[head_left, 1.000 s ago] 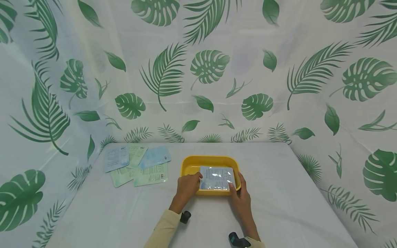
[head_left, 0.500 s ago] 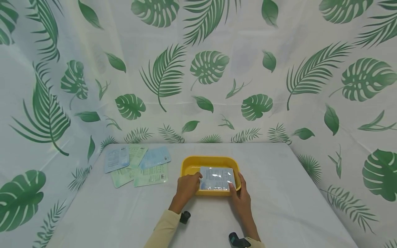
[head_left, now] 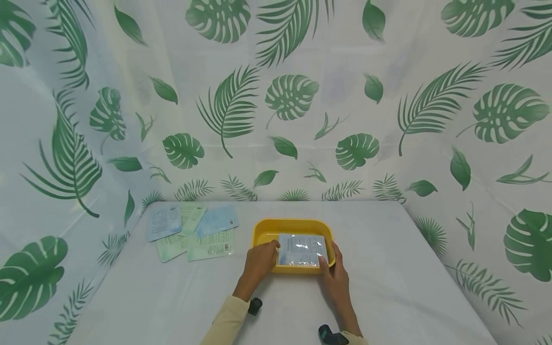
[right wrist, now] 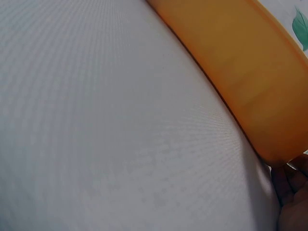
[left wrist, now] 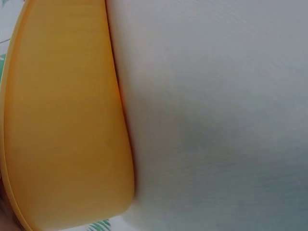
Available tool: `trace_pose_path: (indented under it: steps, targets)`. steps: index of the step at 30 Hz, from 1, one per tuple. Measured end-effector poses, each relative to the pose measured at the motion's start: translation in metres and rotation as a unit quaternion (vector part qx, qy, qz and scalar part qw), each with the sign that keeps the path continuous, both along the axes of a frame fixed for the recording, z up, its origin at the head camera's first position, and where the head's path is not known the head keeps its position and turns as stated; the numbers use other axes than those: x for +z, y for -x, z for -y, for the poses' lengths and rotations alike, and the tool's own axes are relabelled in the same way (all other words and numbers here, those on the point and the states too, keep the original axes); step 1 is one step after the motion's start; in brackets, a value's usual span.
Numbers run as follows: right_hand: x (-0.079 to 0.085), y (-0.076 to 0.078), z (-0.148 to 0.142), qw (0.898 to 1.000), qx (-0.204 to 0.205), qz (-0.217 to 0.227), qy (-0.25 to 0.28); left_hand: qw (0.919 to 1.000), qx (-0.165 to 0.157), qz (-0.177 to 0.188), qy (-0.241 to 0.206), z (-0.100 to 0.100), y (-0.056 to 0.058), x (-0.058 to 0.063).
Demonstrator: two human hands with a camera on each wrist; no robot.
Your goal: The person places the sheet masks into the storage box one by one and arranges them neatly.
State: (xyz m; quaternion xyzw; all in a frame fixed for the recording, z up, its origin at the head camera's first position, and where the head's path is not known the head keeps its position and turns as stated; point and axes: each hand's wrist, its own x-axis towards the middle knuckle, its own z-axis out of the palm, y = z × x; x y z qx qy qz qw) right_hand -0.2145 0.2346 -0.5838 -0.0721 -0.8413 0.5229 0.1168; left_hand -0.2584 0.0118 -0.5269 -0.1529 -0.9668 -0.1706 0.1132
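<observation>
A yellow tray point(head_left: 293, 224) stands on the white table in the head view. Inside, toward its right side, lies a shiny pale-blue sheet mask packet point(head_left: 302, 250) with printed text. Reaching over the tray's front left corner, my left hand point(head_left: 260, 258) pinches the packet's left edge. My right hand point(head_left: 335, 273) grips the tray's right front corner, thumb over the packet's lower right corner and fingers along the outer wall. The right wrist view has those fingers point(right wrist: 291, 180) against the tray's corner. The left wrist view holds mostly the tray's outer wall point(left wrist: 67, 115).
Several flat pale-blue and green packets point(head_left: 211, 245) lie overlapping at the table's back left. A leaf-printed cloth point(head_left: 276, 120) hangs behind the table and along both sides. White cloth covers the table point(head_left: 379, 268).
Both hands keep their places on the packet and the tray. The head view has shifted slightly, with the scene a little lower in it.
</observation>
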Motion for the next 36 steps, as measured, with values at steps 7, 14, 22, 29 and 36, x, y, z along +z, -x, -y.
trace_pose_path:
  steps: [7, 14, 22, 29, 36]
  targets:
    - [0.0, 0.001, 0.0, 1.0, 0.002, 0.004, 0.0, 0.9995, -0.021, -0.017, -0.016, 0.003, -0.002, -0.005]
    - [-0.001, 0.001, -0.001, 1.0, 0.002, 0.0, 0.0, 0.9947, -0.066, -0.038, -0.07, 0.013, -0.005, -0.012]
    - [0.001, 0.0, 0.002, 1.0, -0.007, 0.007, 0.0, 0.9552, -0.145, -0.115, -0.231, 0.03, -0.007, -0.02]
    - [-0.001, -0.001, 0.003, 1.0, -0.011, 0.014, -0.011, 0.8882, -0.102, -0.057, -0.444, 0.06, -0.009, -0.023]
    - [0.002, -0.001, 0.002, 1.0, -0.006, 0.001, -0.011, 0.9016, 0.065, -0.04, -0.426, 0.107, -0.01, -0.026]
